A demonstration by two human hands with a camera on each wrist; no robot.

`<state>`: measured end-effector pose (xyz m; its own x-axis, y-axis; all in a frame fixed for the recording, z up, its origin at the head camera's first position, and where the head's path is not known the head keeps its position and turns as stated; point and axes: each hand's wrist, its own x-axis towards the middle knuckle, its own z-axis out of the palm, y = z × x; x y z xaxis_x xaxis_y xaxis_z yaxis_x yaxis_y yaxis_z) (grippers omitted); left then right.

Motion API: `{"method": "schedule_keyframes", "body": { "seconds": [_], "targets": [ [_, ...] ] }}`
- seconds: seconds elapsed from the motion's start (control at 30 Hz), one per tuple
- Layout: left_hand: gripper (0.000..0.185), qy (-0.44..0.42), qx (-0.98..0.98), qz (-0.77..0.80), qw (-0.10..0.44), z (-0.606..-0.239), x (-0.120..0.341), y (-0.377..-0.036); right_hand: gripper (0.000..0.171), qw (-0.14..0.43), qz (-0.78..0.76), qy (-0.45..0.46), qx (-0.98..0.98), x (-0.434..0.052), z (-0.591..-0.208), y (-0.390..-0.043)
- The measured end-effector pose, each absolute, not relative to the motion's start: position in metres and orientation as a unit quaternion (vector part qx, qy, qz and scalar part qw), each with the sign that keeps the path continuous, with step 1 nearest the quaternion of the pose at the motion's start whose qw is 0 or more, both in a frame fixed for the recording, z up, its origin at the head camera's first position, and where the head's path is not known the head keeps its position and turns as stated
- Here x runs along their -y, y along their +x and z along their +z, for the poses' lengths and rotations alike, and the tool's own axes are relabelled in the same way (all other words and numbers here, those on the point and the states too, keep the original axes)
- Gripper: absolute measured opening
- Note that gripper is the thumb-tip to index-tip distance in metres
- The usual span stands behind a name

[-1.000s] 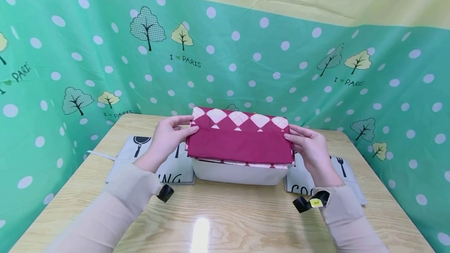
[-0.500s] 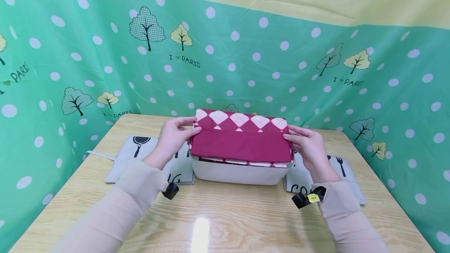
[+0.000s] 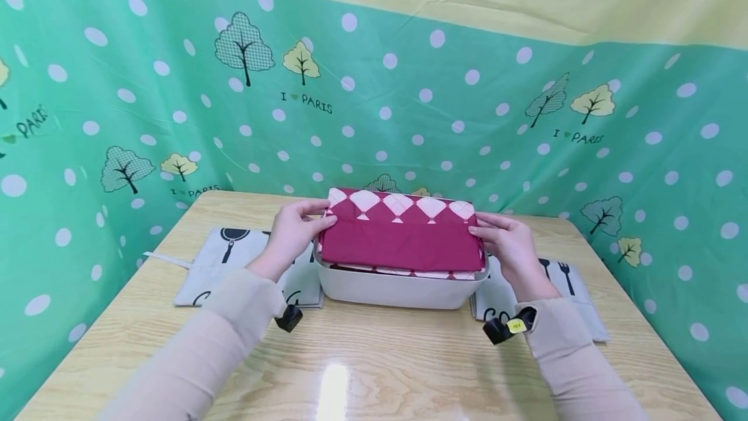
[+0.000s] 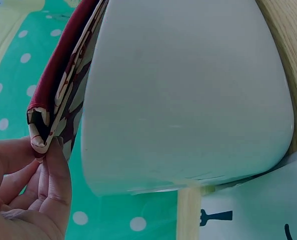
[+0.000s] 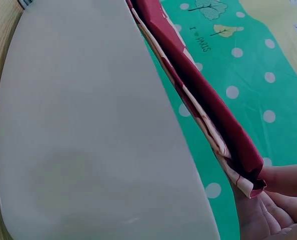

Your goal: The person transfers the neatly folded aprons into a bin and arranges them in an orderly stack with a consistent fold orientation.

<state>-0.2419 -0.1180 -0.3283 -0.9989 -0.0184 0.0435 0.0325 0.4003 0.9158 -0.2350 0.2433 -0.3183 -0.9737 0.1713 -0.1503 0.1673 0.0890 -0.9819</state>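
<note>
The left hand (image 3: 290,234) and the right hand (image 3: 510,246) each pinch one end of the folded red cloth (image 3: 402,234). The cloth lies over the top of the white tub (image 3: 397,290) on the table (image 3: 374,369).

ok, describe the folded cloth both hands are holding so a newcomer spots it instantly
On the wooden table, go to the white tub at centre. The folded cloth lies across its top, left hand and right hand pinching its ends. It is maroon with white diamonds; the flanking mats are grey.
</note>
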Motion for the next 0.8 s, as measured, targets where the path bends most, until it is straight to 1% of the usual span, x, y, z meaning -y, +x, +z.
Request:
{"method": "schedule_keyframes", "body": {
  "seconds": [0.3,0.53,0.8],
  "targets": [
    [0.045,-0.006,0.846,-0.532,0.02,-0.3299,0.1157,-0.246,0.052,0.001,0.639,-0.123,0.76,-0.2435,-0.3227,-0.2389],
    [0.044,-0.006,0.852,-0.523,0.028,-0.3315,0.1145,-0.2486,0.051,0.001,0.614,-0.122,0.78,-0.2421,-0.3248,-0.2416],
    [0.045,0.005,0.854,-0.52,0.015,-0.3375,0.111,-0.2515,0.048,0.006,0.584,-0.12,0.803,-0.242,-0.3271,-0.2431]
  ]
}}
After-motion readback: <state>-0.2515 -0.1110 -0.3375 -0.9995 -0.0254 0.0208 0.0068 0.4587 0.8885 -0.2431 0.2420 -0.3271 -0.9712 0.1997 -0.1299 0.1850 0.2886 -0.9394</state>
